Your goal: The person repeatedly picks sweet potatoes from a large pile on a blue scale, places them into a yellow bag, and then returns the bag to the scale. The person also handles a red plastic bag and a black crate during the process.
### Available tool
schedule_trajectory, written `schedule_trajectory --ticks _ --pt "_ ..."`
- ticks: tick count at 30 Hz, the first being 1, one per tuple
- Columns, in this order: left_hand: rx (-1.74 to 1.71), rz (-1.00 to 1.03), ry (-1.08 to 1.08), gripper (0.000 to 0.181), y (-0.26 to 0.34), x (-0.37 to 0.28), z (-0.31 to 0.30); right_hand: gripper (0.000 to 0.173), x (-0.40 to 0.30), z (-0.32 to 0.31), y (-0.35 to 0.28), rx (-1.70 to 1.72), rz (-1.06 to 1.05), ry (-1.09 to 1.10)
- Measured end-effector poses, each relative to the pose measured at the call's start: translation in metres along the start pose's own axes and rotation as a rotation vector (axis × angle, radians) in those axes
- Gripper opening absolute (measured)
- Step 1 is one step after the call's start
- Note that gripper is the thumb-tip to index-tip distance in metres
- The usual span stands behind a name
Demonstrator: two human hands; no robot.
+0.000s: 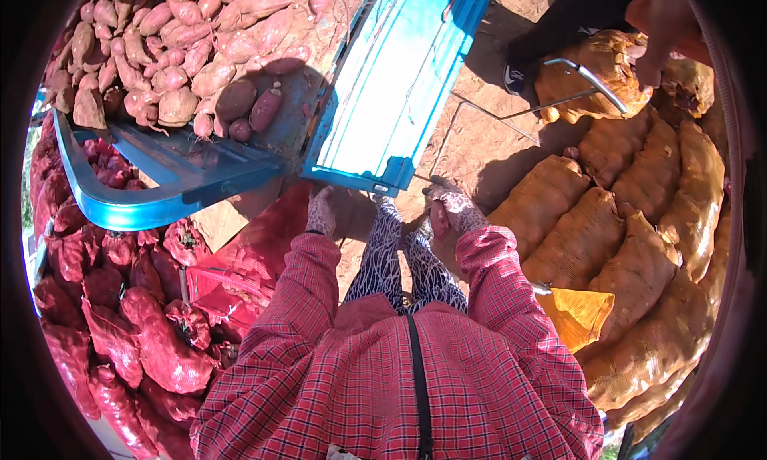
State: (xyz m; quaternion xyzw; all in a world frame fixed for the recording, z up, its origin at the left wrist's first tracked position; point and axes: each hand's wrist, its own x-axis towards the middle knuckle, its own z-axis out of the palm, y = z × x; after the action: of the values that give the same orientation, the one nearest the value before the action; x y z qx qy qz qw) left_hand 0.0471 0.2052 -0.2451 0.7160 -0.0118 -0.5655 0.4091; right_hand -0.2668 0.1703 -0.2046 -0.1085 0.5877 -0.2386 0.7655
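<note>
Both my hands wear patterned gloves. My right hand (453,207) is closed around a reddish sweet potato (440,219), to the right of my legs. My left hand (321,211) is at the lower left edge of a blue metal tailgate (383,94); its fingers are partly hidden, so its grip cannot be told. Loose sweet potatoes (180,58) lie heaped on the truck bed (299,109) at upper left, above a blue curved metal frame (132,211).
Filled red mesh sacks (162,340) are piled at left, and filled orange mesh sacks (575,238) at right. A yellow mesh bag (575,316) hangs near my right elbow. At upper right, another person's hand (650,64) touches an orange sack (590,79) beside a bent metal rod (593,85).
</note>
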Motion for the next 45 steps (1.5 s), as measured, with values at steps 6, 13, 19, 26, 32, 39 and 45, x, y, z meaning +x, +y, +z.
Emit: schedule_trajectory --ticks 6,13,19,26,32,39,45 --pt "-0.676 -0.081 0.084 0.036 0.011 0.039 -0.003 0.059 0.061 0.0 0.025 -0.042 0.08 0.041" --pt "-0.794 -0.138 -0.142 0.04 0.011 0.093 -0.016 0.035 0.125 0.003 0.047 0.057 0.143 0.26" --pt "-0.897 -0.215 -0.306 0.043 -0.071 0.15 -0.051 0.018 0.117 0.016 0.033 0.177 0.29 0.043" --pt "-0.885 -0.32 -0.284 0.043 -0.055 0.153 -0.012 0.034 0.076 -0.004 0.008 -0.187 0.324 -0.042" --pt "-0.73 -0.356 -0.138 0.042 -0.078 0.146 0.051 0.041 0.074 -0.023 0.015 -0.376 0.247 -0.066" --pt "-0.517 -0.545 -0.002 0.041 -0.159 0.103 0.069 0.023 0.12 0.003 0.025 -0.294 0.247 0.022" --pt "-0.266 -0.445 -0.149 0.033 -0.152 0.081 -0.041 0.053 0.161 0.054 0.031 -0.178 0.28 0.076"
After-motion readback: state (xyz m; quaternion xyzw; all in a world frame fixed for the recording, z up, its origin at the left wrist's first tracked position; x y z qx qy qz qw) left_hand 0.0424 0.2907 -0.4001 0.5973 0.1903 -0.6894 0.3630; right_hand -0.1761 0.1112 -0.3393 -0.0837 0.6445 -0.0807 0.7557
